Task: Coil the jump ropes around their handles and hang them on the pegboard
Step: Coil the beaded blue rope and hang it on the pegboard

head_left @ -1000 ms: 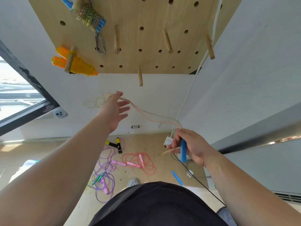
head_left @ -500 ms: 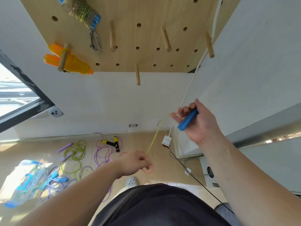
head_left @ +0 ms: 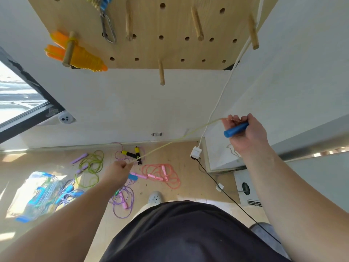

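At three o'clock, gripped blue handle (head_left: 236, 128) in curled right hand (head_left: 247, 135), far end buried in the fist. Near centre, pinched pale yellow rope (head_left: 170, 143) in left hand (head_left: 117, 172), strung taut between both hands. Could not tell whether blue blur (head_left: 133, 176) just under that hand was the second handle. Saw only the lower part of pegboard (head_left: 170, 21) at twelve o'clock. Compared with half a second before, drew hands farther apart, lengthening the stretched rope.
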